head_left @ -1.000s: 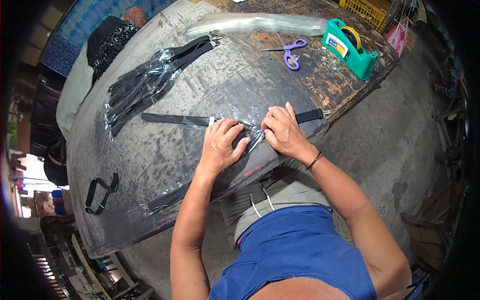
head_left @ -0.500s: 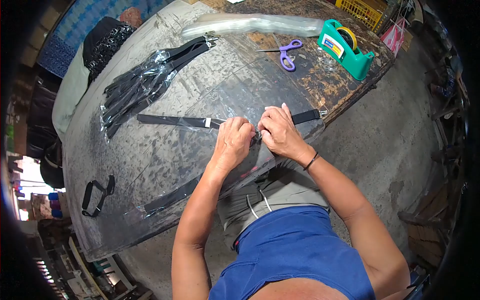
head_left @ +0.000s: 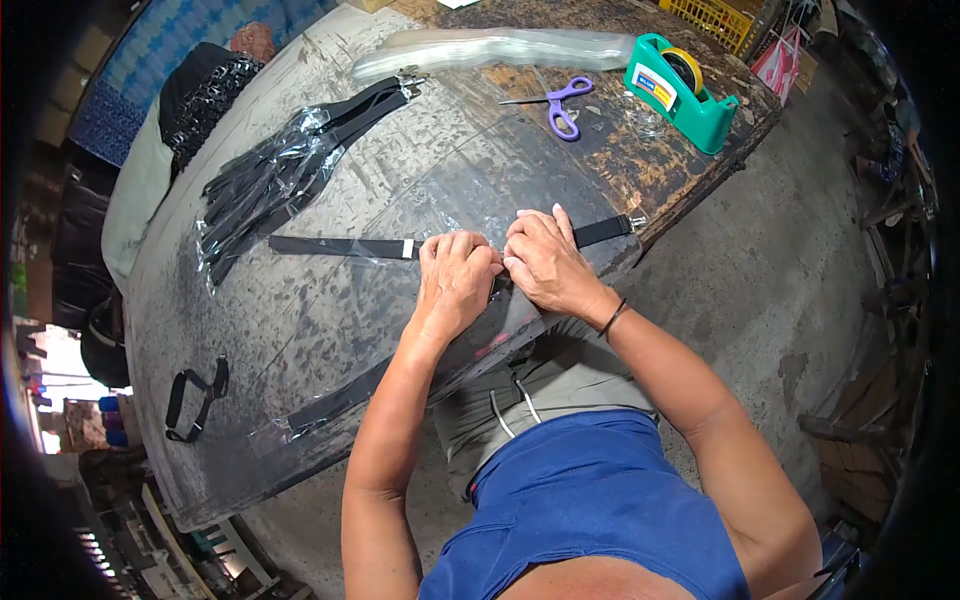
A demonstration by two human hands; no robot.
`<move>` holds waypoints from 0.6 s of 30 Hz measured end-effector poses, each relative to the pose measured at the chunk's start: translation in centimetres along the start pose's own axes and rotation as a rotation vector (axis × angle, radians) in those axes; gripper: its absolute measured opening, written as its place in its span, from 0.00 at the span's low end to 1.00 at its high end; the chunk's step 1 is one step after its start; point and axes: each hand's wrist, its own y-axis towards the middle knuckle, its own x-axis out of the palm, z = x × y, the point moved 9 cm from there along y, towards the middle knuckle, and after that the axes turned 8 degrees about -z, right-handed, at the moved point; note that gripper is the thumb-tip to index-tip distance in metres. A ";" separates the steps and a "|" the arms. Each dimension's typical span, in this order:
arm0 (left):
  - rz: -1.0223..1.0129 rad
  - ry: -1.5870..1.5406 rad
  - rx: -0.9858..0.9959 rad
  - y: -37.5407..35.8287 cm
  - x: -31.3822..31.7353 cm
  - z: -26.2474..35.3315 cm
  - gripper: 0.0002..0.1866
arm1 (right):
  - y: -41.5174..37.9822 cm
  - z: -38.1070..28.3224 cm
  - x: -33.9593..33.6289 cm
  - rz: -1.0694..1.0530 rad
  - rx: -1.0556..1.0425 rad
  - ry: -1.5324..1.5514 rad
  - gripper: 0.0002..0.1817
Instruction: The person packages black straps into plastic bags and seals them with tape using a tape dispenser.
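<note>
A black elastic strap (head_left: 340,246) lies across the table, partly inside a clear plastic sleeve, with a white band near its middle. Its right end (head_left: 603,231) carries a metal clip. My left hand (head_left: 457,278) is closed with curled fingers on the strap's middle, just right of the white band. Close beside it, my right hand (head_left: 546,262) is also closed, its fingertips pinching the strap and sleeve. The hands hide the part between them. Another black strap (head_left: 338,398) in clear plastic lies along the near table edge, left of my left forearm.
A pile of wrapped black straps (head_left: 290,165) lies at the upper left. Purple scissors (head_left: 562,105), a green tape dispenser (head_left: 680,100) and a stack of clear plastic sleeves (head_left: 500,48) are at the back. A small looped black strap (head_left: 197,400) lies at the left on the table (head_left: 250,330).
The whole view has shifted slightly. Both hands remain closed on the strap and sit a little closer together; the strap and other table items keep their places.
</note>
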 end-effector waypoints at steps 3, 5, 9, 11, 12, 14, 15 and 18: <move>0.043 0.118 0.018 -0.3 -0.6 1.1 0.07 | 0.1 0.1 0.0 -0.004 0.028 -0.007 0.08; 0.068 0.193 0.032 -0.5 -0.7 1.6 0.08 | 0.1 0.3 0.0 -0.004 0.062 0.008 0.09; 0.138 0.311 0.085 -1.2 -0.5 2.2 0.08 | 0.1 0.4 0.0 -0.011 0.078 0.043 0.08; 0.147 0.341 0.103 -1.2 -0.7 2.3 0.08 | 0.2 0.4 0.0 -0.014 0.077 0.040 0.08; 0.123 0.327 0.105 -1.1 -0.5 2.3 0.07 | 0.2 0.4 0.0 -0.013 0.077 0.040 0.08; 0.100 0.315 0.109 -0.9 -0.4 2.1 0.06 | 0.1 0.5 0.1 -0.018 0.079 0.049 0.09; 0.084 0.301 0.118 -0.8 -0.2 2.0 0.07 | 0.1 0.5 0.0 -0.017 0.079 0.049 0.09; 0.040 0.250 0.128 -0.3 0.0 1.7 0.08 | 0.1 0.4 -0.1 -0.033 0.074 0.050 0.09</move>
